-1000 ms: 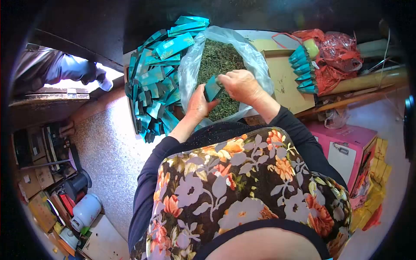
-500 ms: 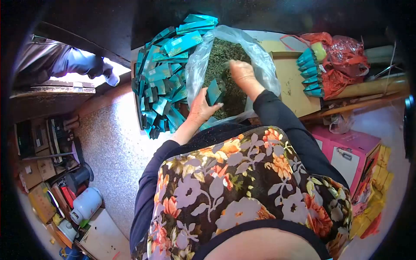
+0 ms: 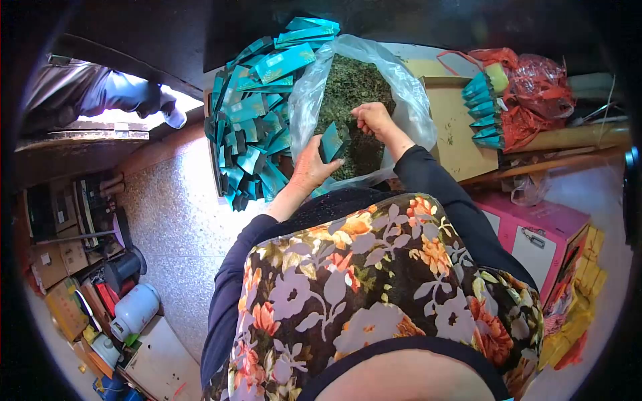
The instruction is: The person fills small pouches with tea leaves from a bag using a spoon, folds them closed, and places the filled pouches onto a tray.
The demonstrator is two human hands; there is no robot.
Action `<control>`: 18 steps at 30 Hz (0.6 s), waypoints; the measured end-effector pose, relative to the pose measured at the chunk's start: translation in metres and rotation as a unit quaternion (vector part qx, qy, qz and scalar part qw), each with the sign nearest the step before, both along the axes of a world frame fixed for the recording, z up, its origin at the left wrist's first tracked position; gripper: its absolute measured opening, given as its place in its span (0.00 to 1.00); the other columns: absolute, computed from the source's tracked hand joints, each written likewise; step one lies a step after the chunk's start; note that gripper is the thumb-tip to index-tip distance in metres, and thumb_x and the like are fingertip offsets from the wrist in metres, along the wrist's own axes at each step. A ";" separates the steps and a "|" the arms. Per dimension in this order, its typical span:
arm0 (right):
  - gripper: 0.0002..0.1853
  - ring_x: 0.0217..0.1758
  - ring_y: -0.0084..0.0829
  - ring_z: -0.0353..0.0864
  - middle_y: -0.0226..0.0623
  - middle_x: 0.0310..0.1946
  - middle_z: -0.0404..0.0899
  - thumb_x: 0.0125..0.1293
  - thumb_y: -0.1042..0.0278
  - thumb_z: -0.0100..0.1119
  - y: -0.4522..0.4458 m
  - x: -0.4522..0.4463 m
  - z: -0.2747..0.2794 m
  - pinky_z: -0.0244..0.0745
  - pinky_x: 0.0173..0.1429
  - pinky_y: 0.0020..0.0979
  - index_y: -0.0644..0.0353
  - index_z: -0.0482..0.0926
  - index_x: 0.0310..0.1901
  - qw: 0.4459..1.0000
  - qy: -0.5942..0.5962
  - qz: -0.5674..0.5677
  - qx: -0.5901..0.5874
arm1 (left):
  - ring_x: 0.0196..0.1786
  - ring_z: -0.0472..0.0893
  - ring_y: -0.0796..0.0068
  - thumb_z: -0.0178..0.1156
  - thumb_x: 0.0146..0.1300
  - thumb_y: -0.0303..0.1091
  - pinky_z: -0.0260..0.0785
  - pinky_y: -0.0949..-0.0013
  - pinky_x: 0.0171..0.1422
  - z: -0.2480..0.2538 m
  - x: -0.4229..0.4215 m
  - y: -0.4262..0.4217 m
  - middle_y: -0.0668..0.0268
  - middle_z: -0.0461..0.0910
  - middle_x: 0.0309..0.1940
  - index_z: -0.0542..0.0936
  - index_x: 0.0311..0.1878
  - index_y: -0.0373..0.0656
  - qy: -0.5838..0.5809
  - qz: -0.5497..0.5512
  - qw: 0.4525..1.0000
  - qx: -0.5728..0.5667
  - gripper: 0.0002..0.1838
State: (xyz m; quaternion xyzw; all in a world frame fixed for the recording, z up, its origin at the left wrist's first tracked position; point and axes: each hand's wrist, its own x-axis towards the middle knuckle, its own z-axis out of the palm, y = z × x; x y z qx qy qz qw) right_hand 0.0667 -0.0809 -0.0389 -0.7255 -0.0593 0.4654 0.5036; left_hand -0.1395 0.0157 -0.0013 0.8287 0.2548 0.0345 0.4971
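My left hand (image 3: 309,167) is closed around a small teal packet (image 3: 332,142), which stands tilted over the near left part of the plastic bag. The clear plastic bag (image 3: 304,100) lies wide open and holds a mass of dark green dried leaves (image 3: 352,83) that look like loose tea. Over the leaves, my right hand (image 3: 376,122) has its fingers drawn together in a pinch, to the right of the packet. What sits between those fingertips is too small to make out. Many similar teal packets (image 3: 249,107) are heaped just left of the bag.
Right of the bag is a tan cardboard tray (image 3: 461,134) with scattered leaf bits. Several teal packets (image 3: 483,110) stand in a row beside red plastic bags (image 3: 535,90). A pink box (image 3: 535,224) stands lower right. A person's leg (image 3: 120,93) shows upper left.
My right hand has moved slightly down and right, its fingers now pinched more plainly over the leaves. My left hand still holds the packet in nearly the same place.
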 end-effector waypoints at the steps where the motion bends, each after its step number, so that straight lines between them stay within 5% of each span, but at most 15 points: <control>1: 0.07 0.11 0.23 0.65 0.33 0.15 0.73 0.59 0.73 0.53 -0.002 0.001 0.005 0.59 0.15 0.26 0.63 0.80 0.34 1.000 -0.007 0.005 0.014 | 0.50 0.77 0.60 0.73 0.43 0.39 0.68 0.64 0.57 0.000 0.001 0.000 0.52 0.77 0.45 0.69 0.56 0.37 0.009 -0.001 1.000 -0.002 0.37; 6: 0.13 0.13 0.21 0.67 0.31 0.16 0.72 0.54 0.79 0.47 -0.010 0.014 0.048 0.60 0.16 0.24 0.66 0.80 0.40 0.999 -0.017 0.008 0.026 | 0.50 0.77 0.60 0.73 0.43 0.39 0.67 0.64 0.57 -0.004 0.006 -0.002 0.52 0.77 0.46 0.69 0.56 0.36 0.002 -0.010 1.000 -0.003 0.37; 10: 0.14 0.14 0.19 0.67 0.30 0.16 0.73 0.55 0.77 0.47 -0.019 0.031 0.076 0.61 0.17 0.23 0.65 0.81 0.40 0.998 -0.063 0.025 0.014 | 0.49 0.78 0.50 0.73 0.43 0.43 0.69 0.58 0.53 -0.003 0.013 -0.002 0.47 0.77 0.43 0.68 0.53 0.37 0.006 -0.028 1.000 0.012 0.36; 18: 0.10 0.15 0.18 0.70 0.25 0.15 0.73 0.58 0.72 0.50 -0.024 0.037 0.118 0.63 0.19 0.21 0.62 0.82 0.36 0.978 -0.157 0.130 -0.041 | 0.48 0.78 0.49 0.73 0.42 0.44 0.69 0.57 0.52 0.003 0.032 0.002 0.48 0.78 0.42 0.69 0.53 0.37 0.044 -0.013 0.998 0.032 0.37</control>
